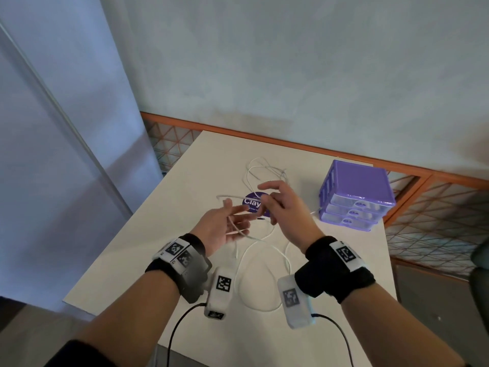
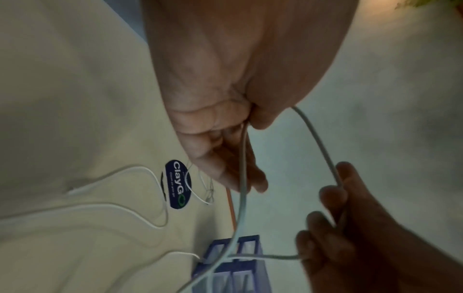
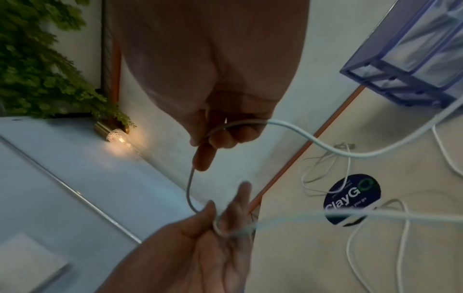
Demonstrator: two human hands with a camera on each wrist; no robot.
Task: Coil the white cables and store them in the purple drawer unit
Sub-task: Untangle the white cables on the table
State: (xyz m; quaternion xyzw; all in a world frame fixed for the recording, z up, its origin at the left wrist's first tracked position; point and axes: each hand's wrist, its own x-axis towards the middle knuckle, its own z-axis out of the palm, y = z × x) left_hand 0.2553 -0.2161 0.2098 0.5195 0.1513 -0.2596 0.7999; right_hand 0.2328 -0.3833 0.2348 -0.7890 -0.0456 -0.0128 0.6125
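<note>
A white cable [image 2: 241, 178] runs in a loop between both hands above the white table [image 1: 164, 234]. My left hand [image 1: 227, 226] is palm up with fingers stretched out, and its thumb pinches the cable [image 3: 300, 134] against them. My right hand [image 1: 275, 205] is just right of it, fingers curled, pinching the same cable. The rest of that cable lies in loose loops [image 1: 264, 310] on the table under my wrists. A second, thinner white cable [image 1: 248, 176] lies tangled farther back. The purple drawer unit [image 1: 357, 192] stands at the right, its clear drawers closed.
A round dark blue sticker [image 1: 252, 205] lies on the table under my hands. An orange mesh railing [image 1: 423, 207] runs behind and right of the table. A wall lamp [image 3: 117, 134] and green foliage [image 3: 37, 59] appear in the right wrist view.
</note>
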